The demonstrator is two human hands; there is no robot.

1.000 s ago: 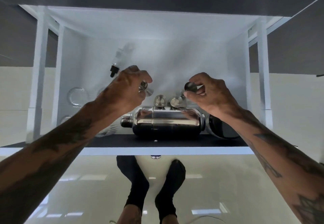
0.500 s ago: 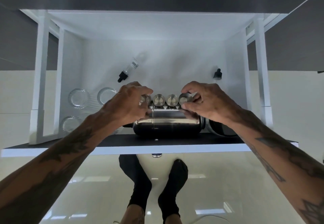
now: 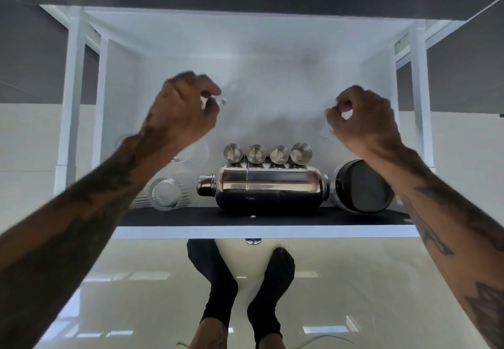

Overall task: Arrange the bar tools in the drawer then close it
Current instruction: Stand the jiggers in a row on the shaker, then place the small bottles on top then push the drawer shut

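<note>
A white drawer (image 3: 272,48) stood open over a glossy floor (image 3: 354,280). Below and between the hands lay a mirror-bright steel shaker (image 3: 261,189), long axis crosswise, cap toward the left hand (image 3: 182,114). Four steel jiggers (image 3: 267,153) lined its far side. Since half a second earlier both hands had left the jiggers and risen; the left pinched a clear vial (image 3: 223,101), while the right hand (image 3: 362,119) was curled, its contents indiscernible.

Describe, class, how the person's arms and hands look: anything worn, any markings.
Both forearms are bare, with no sleeves in view. Dark tattoos run along the left forearm and right forearm. The left hand and right hand show no gloves.
</note>
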